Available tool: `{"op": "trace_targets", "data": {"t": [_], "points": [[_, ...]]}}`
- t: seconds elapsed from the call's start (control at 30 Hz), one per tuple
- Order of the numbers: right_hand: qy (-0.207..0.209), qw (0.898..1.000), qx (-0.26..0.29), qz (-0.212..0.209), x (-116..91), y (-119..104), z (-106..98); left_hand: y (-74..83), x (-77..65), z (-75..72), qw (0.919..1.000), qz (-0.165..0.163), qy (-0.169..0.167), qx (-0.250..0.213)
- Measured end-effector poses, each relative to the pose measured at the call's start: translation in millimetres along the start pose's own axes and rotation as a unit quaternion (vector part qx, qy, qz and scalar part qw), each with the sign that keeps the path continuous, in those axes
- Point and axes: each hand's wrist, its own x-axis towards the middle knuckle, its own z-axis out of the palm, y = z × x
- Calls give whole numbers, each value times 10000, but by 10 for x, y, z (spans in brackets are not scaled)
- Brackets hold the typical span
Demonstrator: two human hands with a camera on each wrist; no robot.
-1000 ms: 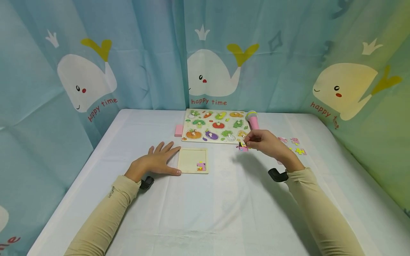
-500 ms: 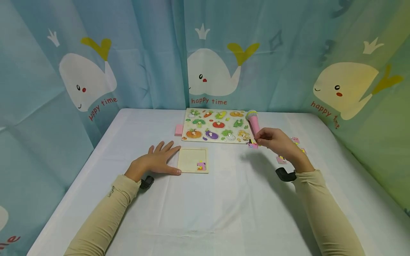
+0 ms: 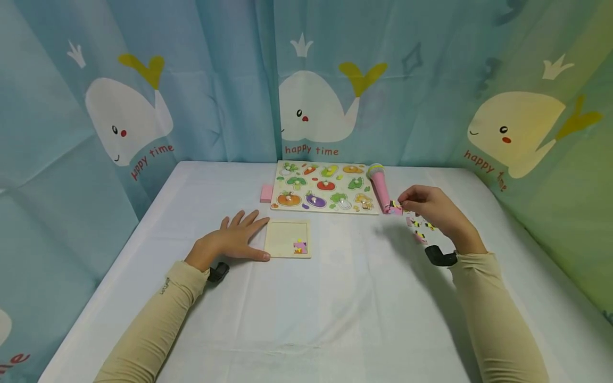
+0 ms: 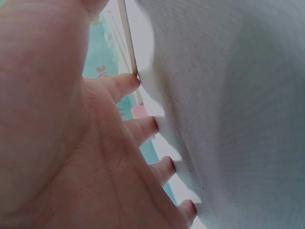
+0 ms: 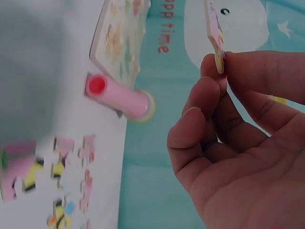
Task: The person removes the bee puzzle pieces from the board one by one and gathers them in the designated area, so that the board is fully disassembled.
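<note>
My right hand (image 3: 431, 209) pinches a pink and yellow jigsaw piece (image 3: 395, 208) between thumb and fingertips, raised off the table as the right wrist view shows. Beyond it, several loose jigsaw pieces (image 5: 59, 167) lie on the cloth, partly hidden by this hand in the head view. My left hand (image 3: 234, 238) is spread flat, its thumb and index fingertip at the left edge of a square wooden puzzle tray (image 3: 282, 234). One jigsaw piece (image 3: 300, 247) sits in the tray's lower right corner.
A wooden vegetable peg puzzle (image 3: 325, 186) lies at the back of the table. A pink toy microphone (image 3: 380, 186) lies along its right side, and a pink block (image 3: 266, 193) is at its left. Blue whale-print curtains (image 3: 230, 80) hang round the table.
My right hand has moved right with the pinched jigsaw piece, from near the peg puzzle's lower corner to beside the loose pieces. The left hand and tray stay put.
</note>
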Motion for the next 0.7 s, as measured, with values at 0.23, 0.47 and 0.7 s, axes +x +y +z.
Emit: {"op": "trace_targets", "data": {"t": [0.23,0.47,0.7], "points": [[209,9998,-61,-7,-37,155,-119,-14,31,10,10000,-27,-11,20],[251,9994,-56,243,-43,303,-235,-29,45,19,10000,-50,-19,8],[303,9988,-121,363,-65,419,-306,-17,24,12,10000,-67,-10,0]]}}
